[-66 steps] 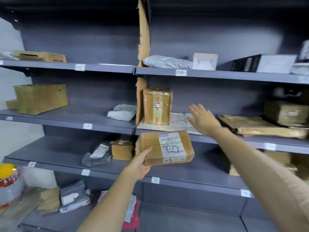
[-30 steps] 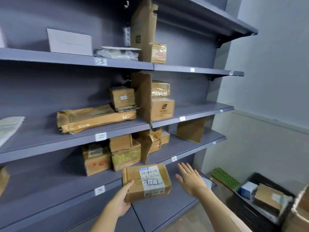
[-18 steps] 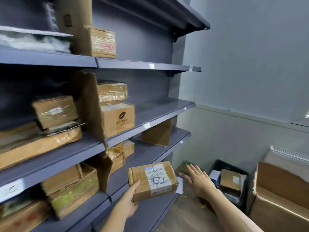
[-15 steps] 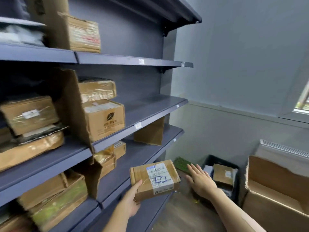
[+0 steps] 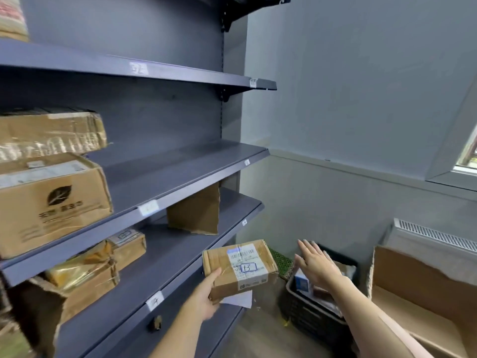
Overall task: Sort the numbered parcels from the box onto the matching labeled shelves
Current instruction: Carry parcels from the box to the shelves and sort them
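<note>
In front of the lower shelf [image 5: 180, 257], the left hand [image 5: 204, 298] holds the parcel [image 5: 240, 267] marked 13 by its near-left corner, its long axis running 9 to 3 o'clock. The right hand [image 5: 316, 264] hovers flat and empty at the parcel's 3 o'clock; the matching shelf label likely lies toward 10 o'clock, nearer the left hand.

At three o'clock we see a pale grey painted wall [image 5: 361, 99], with a white window frame [image 5: 462, 156] cutting in at its right edge. Below it, toward four o'clock, we see a white slatted radiator [image 5: 436, 235]. At five o'clock, we see wood-patterned flooring [image 5: 260, 332].
</note>
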`<state>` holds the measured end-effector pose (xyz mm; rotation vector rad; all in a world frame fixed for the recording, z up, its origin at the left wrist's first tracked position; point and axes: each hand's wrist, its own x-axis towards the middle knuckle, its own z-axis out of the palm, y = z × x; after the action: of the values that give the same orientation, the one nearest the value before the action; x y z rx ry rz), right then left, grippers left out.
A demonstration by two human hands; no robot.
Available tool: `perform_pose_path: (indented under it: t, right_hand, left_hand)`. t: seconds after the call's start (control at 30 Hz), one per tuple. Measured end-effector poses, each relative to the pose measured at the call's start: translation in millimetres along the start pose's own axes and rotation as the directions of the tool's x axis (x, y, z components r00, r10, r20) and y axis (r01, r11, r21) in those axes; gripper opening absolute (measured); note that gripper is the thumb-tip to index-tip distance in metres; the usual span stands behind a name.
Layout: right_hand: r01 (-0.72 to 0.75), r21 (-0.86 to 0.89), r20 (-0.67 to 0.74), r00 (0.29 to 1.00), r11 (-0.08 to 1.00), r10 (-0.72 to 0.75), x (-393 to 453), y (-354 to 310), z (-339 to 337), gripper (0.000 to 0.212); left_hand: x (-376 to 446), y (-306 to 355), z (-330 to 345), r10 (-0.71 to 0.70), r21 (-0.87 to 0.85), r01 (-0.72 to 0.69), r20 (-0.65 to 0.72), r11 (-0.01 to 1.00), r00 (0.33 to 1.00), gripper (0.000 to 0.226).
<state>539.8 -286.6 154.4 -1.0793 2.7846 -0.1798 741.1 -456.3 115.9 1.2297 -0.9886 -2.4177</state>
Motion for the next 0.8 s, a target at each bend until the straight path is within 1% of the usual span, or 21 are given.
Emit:
perform_pose_path:
  t: [0.07, 0.17, 0.27, 0.37, 0.43, 0.57, 0.67, 0.8]
  right_hand:
    - [0.009, 0.006, 0.012, 1.000, 1.000, -0.009, 25, 20, -9, 0.057]
    - [0.026, -0.004, 0.025, 0.999, 1.000, -0.026, 58, 46, -15, 0.057]
    - [0.044, 0.009, 0.051, 0.998, 0.999, -0.044, 90, 67, -18, 0.058]
    - [0.062, 0.018, 0.079, 0.995, 0.998, -0.063, 120, 79, -16, 0.058]
    - [0.071, 0.031, 0.096, 0.993, 0.997, -0.074, 140, 84, -13, 0.058]
    - [0.109, 0.038, 0.127, 0.985, 0.993, -0.113, 183, 83, -9, 0.058]
    - [0.136, 0.024, 0.120, 0.983, 0.990, -0.138, 222, 79, -13, 0.059]
    - [0.170, -0.028, 0.121, 0.979, 0.985, -0.166, 278, 72, -22, 0.059]
  left_hand:
    - [25, 3, 26, 0.007, -0.029, -0.007, -0.017, 1.000, 1.000, 0.034]
    - [57, 5, 55, 0.021, -0.038, -0.022, -0.041, 0.999, 0.999, 0.049]
    - [85, 11, 75, 0.023, -0.066, -0.027, -0.065, 0.997, 0.998, 0.049]
    - [113, 16, 88, 0.023, -0.059, -0.031, -0.122, 0.998, 0.992, 0.055]
    - [131, 19, 95, 0.032, -0.058, -0.041, -0.146, 0.997, 0.989, 0.057]
    - [164, 30, 110, -0.006, -0.048, -0.003, -0.181, 0.999, 0.983, 0.058]
    - [194, 46, 120, 0.000, -0.028, -0.005, -0.191, 1.000, 0.982, 0.060]
    - [237, 69, 129, -0.004, -0.095, -0.015, -0.200, 0.995, 0.980, 0.057]
